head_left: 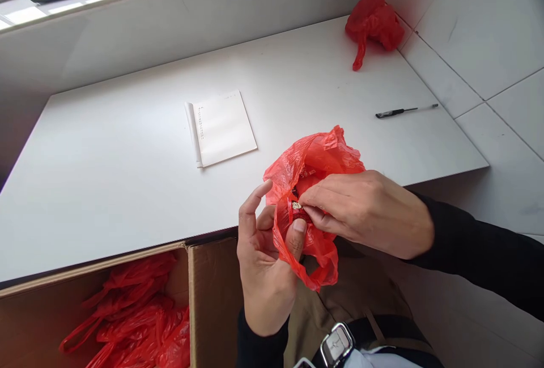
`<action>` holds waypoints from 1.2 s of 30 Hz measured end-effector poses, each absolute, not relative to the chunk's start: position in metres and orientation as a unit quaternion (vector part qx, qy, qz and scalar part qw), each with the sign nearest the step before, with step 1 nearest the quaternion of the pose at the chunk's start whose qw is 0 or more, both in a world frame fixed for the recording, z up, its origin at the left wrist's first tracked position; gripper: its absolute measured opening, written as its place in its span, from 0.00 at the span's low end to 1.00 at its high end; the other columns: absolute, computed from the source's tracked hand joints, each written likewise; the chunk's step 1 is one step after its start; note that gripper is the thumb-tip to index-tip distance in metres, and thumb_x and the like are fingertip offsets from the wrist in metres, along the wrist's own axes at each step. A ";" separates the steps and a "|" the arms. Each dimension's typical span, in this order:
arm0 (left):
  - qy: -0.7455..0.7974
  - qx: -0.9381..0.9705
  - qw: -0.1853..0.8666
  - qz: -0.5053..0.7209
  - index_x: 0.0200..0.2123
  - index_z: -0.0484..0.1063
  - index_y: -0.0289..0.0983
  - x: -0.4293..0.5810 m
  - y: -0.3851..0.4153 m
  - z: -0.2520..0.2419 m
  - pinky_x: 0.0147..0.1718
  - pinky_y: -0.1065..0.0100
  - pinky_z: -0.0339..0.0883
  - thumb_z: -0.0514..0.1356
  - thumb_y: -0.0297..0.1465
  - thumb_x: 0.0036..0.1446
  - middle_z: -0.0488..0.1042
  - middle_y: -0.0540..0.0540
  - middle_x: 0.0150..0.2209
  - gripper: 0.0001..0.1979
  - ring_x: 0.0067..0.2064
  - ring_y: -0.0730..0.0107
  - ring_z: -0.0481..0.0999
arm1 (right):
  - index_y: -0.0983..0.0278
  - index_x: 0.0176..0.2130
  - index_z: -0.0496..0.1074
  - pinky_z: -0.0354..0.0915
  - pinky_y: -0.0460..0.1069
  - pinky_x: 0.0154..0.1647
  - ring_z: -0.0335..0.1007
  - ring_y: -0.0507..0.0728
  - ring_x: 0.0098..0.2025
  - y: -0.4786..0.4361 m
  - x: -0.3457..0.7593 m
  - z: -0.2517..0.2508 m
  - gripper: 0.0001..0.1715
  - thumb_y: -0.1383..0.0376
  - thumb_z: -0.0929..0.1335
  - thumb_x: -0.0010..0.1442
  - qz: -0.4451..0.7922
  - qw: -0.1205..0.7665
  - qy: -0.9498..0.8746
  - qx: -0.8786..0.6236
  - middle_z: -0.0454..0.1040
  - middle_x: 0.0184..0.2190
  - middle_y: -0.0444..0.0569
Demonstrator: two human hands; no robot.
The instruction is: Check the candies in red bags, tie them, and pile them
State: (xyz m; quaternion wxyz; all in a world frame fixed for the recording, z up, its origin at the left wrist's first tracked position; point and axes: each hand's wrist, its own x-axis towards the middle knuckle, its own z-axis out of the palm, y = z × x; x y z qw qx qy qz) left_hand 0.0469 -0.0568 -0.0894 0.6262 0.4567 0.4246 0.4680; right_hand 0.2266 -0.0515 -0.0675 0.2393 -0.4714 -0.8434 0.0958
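Observation:
A thin red plastic bag (317,150) is held open in front of me, at the table's near edge. My left hand (267,260) grips the bag's side, thumb over the rim and index finger raised away from it. Inside the opening lies a small shiny red packet (296,209) with dark and pale printing, close to the left thumb. My right hand (361,209) reaches into the bag from the right, its thumb and fingers pinched at the packet's edge. The bag's folds and my fingers hide the rest of the contents.
An open notebook (225,130) lies on the white table (127,147). A pen (395,112) rests at the right, and a knotted red bag (374,25) sits in the far corner. Below left, a cardboard box (212,300) holds several red bags (144,317).

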 end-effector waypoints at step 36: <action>0.480 0.348 0.666 0.452 0.37 0.76 0.37 0.046 -0.048 -0.099 0.33 0.72 0.72 0.69 0.36 0.58 0.79 0.49 0.32 0.10 0.32 0.72 0.78 | 0.61 0.47 0.78 0.71 0.53 0.48 0.75 0.58 0.45 -0.040 0.231 -0.063 0.11 0.63 0.70 0.66 0.364 0.387 -0.648 -0.546 0.79 0.43 0.48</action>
